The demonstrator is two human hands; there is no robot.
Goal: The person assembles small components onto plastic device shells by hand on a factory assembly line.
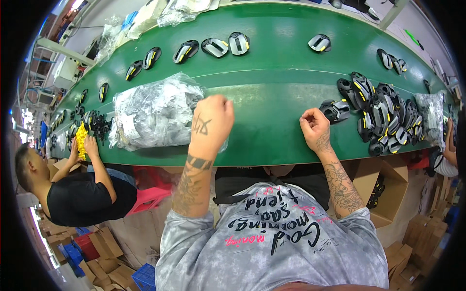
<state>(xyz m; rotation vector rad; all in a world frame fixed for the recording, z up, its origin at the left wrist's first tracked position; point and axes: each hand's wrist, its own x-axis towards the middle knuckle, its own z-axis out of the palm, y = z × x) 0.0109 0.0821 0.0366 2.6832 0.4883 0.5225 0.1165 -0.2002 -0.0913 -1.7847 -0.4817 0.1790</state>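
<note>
My left hand [213, 119] is a closed fist raised over the green bench [262, 116], back of the hand up. Its curled fingers hide whatever may be in them. Beside it lies a large clear plastic bag [155, 111] stuffed with whitish wrapped pieces. My right hand [315, 127] is closed too, thumb and fingers curled together, and I cannot make out anything in them. Just beyond its fingers sits a grey and black shell-shaped part with a yellow mark [336, 111]. A heap of similar parts [386, 114] spreads out to the right.
More grey-black parts [213, 47] stand spaced along the bench's far strip. At left a co-worker [82, 184] handles small yellow pieces [81, 140]. Another plastic bag [431, 114] lies past the heap. An open cardboard box [383, 189] holding black parts stands below the right edge.
</note>
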